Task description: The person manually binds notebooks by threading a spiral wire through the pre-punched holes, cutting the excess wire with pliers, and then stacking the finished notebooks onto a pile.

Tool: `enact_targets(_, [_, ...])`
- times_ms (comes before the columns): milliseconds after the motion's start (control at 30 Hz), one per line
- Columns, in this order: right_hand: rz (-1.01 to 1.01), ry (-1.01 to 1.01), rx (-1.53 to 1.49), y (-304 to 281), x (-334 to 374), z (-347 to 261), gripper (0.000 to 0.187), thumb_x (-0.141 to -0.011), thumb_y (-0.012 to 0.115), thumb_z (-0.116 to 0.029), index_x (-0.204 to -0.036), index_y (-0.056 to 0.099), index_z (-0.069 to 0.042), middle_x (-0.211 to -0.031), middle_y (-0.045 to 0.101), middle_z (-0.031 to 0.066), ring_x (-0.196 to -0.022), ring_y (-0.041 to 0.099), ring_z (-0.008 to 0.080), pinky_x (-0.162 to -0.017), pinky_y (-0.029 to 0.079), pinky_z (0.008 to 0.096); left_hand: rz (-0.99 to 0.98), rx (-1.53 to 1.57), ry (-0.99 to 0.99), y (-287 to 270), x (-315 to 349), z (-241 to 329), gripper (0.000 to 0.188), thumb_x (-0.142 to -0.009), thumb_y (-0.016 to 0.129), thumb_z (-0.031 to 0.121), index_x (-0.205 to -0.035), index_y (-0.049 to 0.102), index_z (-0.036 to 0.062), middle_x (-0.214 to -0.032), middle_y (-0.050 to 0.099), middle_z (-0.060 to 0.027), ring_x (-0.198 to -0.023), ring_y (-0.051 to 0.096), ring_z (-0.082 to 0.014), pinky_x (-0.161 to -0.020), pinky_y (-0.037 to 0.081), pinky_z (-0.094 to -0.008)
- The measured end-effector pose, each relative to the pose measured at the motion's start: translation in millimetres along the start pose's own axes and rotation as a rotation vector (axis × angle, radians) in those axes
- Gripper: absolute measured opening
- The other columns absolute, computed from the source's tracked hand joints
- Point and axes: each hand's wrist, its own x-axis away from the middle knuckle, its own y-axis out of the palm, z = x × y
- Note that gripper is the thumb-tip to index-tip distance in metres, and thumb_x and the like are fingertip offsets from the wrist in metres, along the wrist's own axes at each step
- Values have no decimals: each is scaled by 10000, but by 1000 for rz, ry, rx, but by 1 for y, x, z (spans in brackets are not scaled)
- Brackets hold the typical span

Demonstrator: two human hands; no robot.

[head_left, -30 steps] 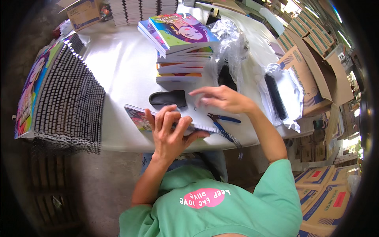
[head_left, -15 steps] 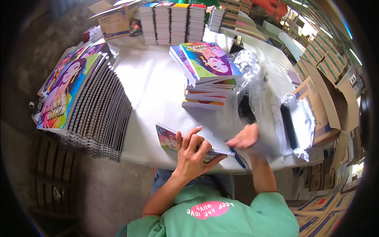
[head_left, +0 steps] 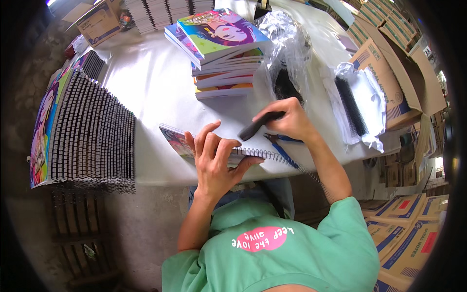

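My left hand (head_left: 212,158) grips a notebook (head_left: 176,141) near the table's front edge, thumb below and fingers above its bound edge. A wire spiral (head_left: 253,153) sits in the holes along that edge. Its loose end trails past the notebook towards my right forearm. My right hand (head_left: 292,119) is closed on a black, smooth, elongated tool (head_left: 260,125), whose tip hangs just above the spiral; its exact kind does not show. Blue-handled pliers (head_left: 284,152) lie on the table beside the spiral, below my right hand.
A stack of unbound notebooks (head_left: 224,58) stands beyond my hands. Many spiral-bound notebooks (head_left: 92,131) are piled at the left. Clear plastic with black spirals (head_left: 287,87), a white wrapper of spirals (head_left: 352,107) and an open cardboard box (head_left: 384,73) occupy the right.
My right hand has moved up and left over the notebook, and the black tool now shows in it. My left hand keeps its hold. The view has shifted, moving the table's contents upward and left.
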Motion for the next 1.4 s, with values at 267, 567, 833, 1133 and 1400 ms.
enact_targets(267, [11,-304,-753,17,-10,-13,274,-649,581,122,-870,701,13,-836,700,90,-739,635,114,-714,504,243,46,-208,-87,-17,-7,-8,665,-448,821,521,-935,596,126,-850,518,-29,-1120,479,-282,-1014,195,-544])
enact_targets(567, [-70,-110,-314,32,-29,-32,79,-695,656,5,-769,672,28,-851,679,179,-769,665,240,-765,543,348,185,-102,-43,-33,-9,-43,605,-387,824,516,-664,529,66,-976,440,-94,-1068,422,-356,-898,298,-548])
enact_targets(833, [-1,-38,-299,37,-41,-36,248,-702,543,106,-873,704,27,-828,697,111,-720,644,145,-684,517,275,185,-35,-25,-35,-7,-47,624,-393,842,497,-699,522,57,-1148,429,-162,-1144,362,-405,-879,367,-483])
enact_targets(1133, [-211,-446,-472,51,-57,-45,203,-663,656,17,-859,706,0,-831,695,102,-737,643,168,-784,502,264,256,175,-221,-34,-7,-58,662,-336,902,425,-746,527,64,-1135,338,-156,-855,448,-252,-702,437,-374])
enact_targets(1400, [-137,-136,-55,64,-67,-22,229,-641,580,68,-833,694,17,-780,669,99,-750,619,156,-690,479,258,299,193,-225,-29,-2,-65,688,-335,915,419,-778,511,82,-1083,335,-129,-907,444,-231,-679,420,-352])
